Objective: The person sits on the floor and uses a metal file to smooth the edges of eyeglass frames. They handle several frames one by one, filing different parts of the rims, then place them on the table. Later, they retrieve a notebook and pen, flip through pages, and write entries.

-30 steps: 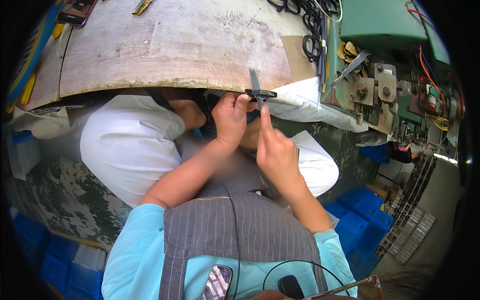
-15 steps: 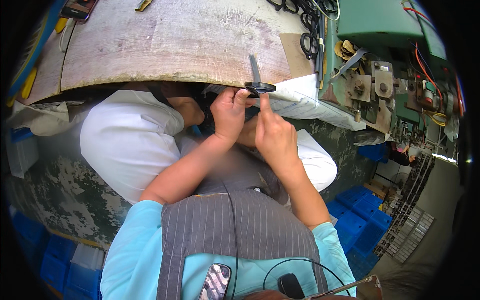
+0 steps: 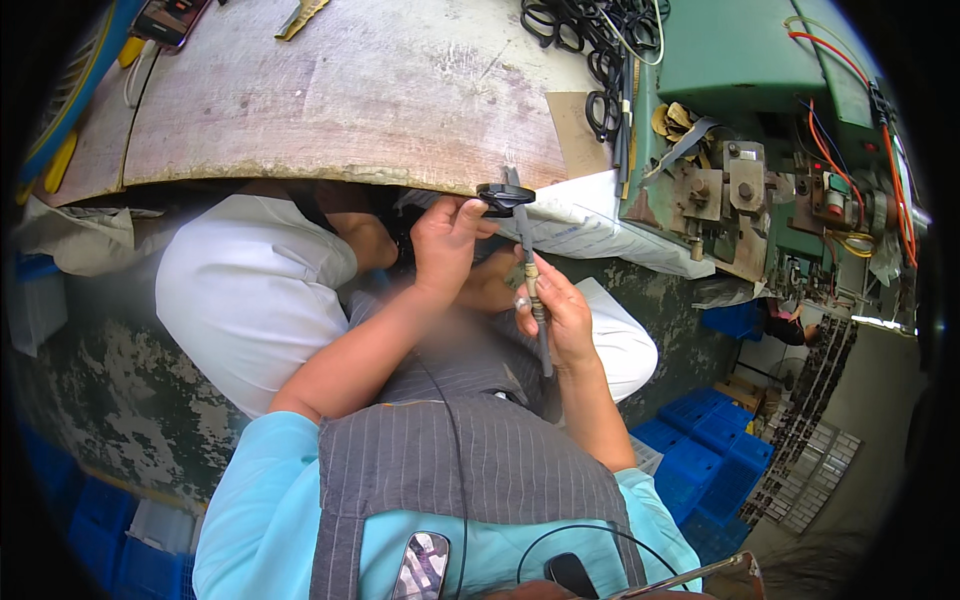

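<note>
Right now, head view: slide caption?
Left hand holds a black eyeglass frame at the wooden bench edge; right hand grips a grey file-like rod.

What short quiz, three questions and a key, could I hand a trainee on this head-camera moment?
1. True or false: the left hand is empty.
2. Where is the grey rod-shaped tool?
A) in the left hand
B) in the right hand
C) in neither hand
3. What lies on the wooden tabletop, near the green machine?

Key:
1. False; its thumb and fingers hold a small black piece.
2. B
3. A pile of black frames, shaped like eyeglass frames.
</note>
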Available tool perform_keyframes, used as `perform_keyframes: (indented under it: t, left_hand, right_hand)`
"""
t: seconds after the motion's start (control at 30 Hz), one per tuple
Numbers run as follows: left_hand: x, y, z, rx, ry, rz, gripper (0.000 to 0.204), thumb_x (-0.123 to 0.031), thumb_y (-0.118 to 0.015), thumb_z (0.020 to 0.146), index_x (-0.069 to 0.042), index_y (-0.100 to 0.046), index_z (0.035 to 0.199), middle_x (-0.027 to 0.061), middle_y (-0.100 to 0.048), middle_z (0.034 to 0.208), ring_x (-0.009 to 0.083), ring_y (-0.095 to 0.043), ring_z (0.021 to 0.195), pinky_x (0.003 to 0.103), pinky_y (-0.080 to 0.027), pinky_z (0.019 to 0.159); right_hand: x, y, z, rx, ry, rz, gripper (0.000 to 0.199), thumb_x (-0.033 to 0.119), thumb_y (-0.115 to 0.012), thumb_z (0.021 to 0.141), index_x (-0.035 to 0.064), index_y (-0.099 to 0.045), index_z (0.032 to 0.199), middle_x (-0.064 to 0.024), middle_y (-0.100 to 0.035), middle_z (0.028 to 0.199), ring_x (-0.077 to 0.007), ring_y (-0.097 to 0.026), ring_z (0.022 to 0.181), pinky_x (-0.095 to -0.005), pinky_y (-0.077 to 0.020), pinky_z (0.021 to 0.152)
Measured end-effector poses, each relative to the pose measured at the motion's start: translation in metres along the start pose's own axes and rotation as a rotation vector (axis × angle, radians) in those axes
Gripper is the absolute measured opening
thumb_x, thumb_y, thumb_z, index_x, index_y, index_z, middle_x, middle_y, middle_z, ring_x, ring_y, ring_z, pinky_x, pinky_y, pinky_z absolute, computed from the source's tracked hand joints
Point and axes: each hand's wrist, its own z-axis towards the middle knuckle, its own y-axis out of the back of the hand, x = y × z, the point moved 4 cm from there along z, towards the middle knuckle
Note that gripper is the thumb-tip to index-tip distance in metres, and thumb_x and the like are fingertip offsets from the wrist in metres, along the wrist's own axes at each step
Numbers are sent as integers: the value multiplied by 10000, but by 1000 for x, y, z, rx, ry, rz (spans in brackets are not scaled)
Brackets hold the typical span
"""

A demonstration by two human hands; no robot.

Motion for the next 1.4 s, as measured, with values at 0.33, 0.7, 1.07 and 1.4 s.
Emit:
perform_keyframes:
  t: [0.33,0.7,1.07,1.4]
  left_hand:
    - [0,2,1,27,-1,59,315,-294,-602,955,17,-578,914,125,-677,755,171,-674,687,280,-564,653]
    - [1,2,2,35,-15,57,305,-291,-597,958,11,-584,918,98,-666,771,156,-666,692,274,-559,645]
    - [0,1,1,-12,-30,19,253,-221,-640,932,27,-626,891,66,-655,767,146,-669,674,267,-550,630]
    - [1,2,1,-66,-86,190,262,-225,-648,918,27,-628,847,81,-653,764,152,-680,654,268,-549,601]
  right_hand:
    - [-5,17,3,140,-108,391,416,241,-372,1032,67,-392,1409,-26,-478,660,-57,-344,381,-214,-292,372]
    - [3,12,-1,140,-37,260,456,197,-424,1007,47,-361,1433,-40,-506,689,-64,-375,404,-203,-306,380]
    - [20,-38,-30,-143,575,-1274,551,56,-580,888,83,-438,1420,-155,-593,759,-297,-621,632,-374,-485,560]
    - [23,-66,-10,-211,688,-1640,594,34,-580,859,40,-405,1426,-143,-545,684,-326,-578,572,-420,-475,522]
